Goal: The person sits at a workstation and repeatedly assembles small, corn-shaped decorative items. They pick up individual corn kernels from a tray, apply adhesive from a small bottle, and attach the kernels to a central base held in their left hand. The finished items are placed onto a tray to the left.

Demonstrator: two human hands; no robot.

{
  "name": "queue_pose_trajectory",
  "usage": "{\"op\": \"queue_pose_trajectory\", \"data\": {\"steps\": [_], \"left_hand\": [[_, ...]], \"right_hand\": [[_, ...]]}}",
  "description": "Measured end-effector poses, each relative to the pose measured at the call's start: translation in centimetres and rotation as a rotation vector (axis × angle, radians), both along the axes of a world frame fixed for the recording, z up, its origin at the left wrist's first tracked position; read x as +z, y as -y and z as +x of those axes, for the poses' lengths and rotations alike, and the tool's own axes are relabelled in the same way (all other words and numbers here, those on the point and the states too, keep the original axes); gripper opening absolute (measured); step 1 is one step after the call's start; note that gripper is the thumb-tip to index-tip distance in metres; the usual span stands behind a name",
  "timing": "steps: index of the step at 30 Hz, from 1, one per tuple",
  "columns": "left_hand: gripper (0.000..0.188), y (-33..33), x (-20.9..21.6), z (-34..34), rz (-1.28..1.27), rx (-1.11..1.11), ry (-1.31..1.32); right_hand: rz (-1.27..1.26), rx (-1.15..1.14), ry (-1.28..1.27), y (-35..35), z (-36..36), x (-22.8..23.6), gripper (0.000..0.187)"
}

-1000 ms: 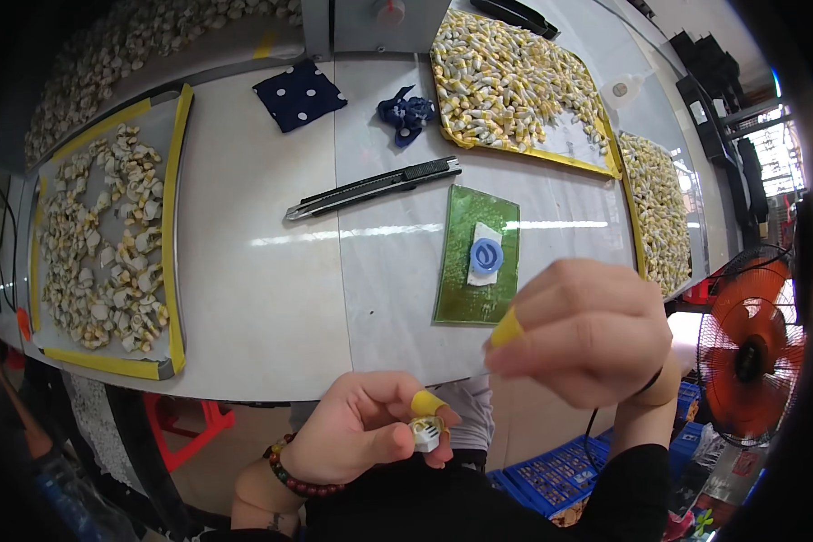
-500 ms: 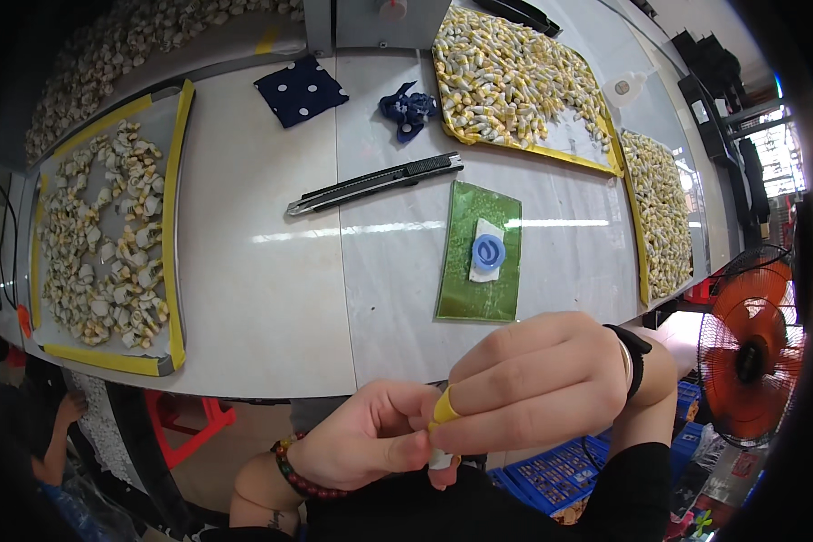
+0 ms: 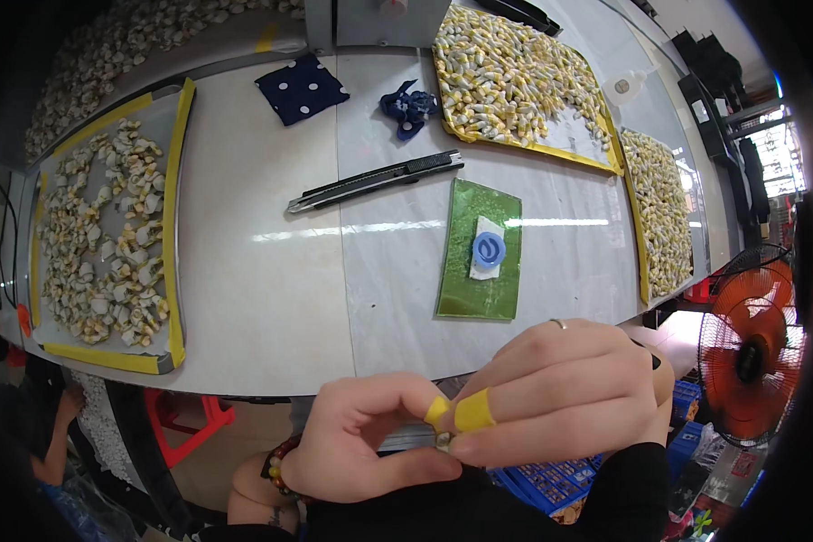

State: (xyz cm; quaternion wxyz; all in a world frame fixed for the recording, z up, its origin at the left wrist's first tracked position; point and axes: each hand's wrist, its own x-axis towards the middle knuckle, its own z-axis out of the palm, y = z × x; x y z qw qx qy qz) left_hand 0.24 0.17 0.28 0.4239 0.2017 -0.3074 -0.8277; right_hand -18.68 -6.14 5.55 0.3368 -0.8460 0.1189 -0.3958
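My left hand [image 3: 370,443] and my right hand [image 3: 565,393] meet at the table's near edge, both closed in a pinch. Between their fingertips sits a small whitish piece [image 3: 443,441], mostly hidden by the fingers. Yellow tape wraps a finger of each hand. Just beyond, on the table, lies a green rectangular mat [image 3: 461,294] bearing a white pad [image 3: 486,226] and a round blue cap-like thing [image 3: 489,250]. Farther off rests a black and silver utility knife [image 3: 375,183], its tip pointing left.
At left stands a yellow-edged tray [image 3: 179,226] of whitish knotted pieces. Back right, another tray [image 3: 533,150] holds many white-and-yellow pieces, with a third tray [image 3: 643,244] beside it. A folded dotted cloth [image 3: 302,90] and a crumpled blue cloth [image 3: 409,108] lie behind. An orange fan [image 3: 750,352] stands right.
My right hand has shifted slightly right and turned, showing a ring and taped finger. The left hand's fingers have re-gripped, and less of the small piece shows. The table items stay put.
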Motion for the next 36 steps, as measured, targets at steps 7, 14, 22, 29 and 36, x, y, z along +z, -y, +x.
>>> {"op": "queue_pose_trajectory", "data": {"steps": [7,14,22,29,36], "left_hand": [[0.031,0.2,-0.2,-0.2,-0.223,0.187,0.108],[0.030,0.7,0.0,-0.2,-0.313,0.185,0.217],[0.029,0.4,0.6,-0.3,-0.278,0.140,0.270],[0.021,-0.4,1.0,-0.4,-0.190,0.032,0.382],[0.013,0.3,0.6,2.0,-0.101,0.144,0.485]], "right_hand": [[-0.219,-0.028,-0.131,-0.1,-1.0,0.7,0.015],[-0.254,-0.090,-0.129,-1.3,-1.0,0.2,0.015],[-0.289,-0.048,-0.163,-1.2,-1.3,1.2,0.013],[-0.480,-0.196,-0.337,-1.8,-2.5,3.2,0.017],[-0.221,-1.266,-0.613,-0.3,-13.0,4.6,0.026]]}}
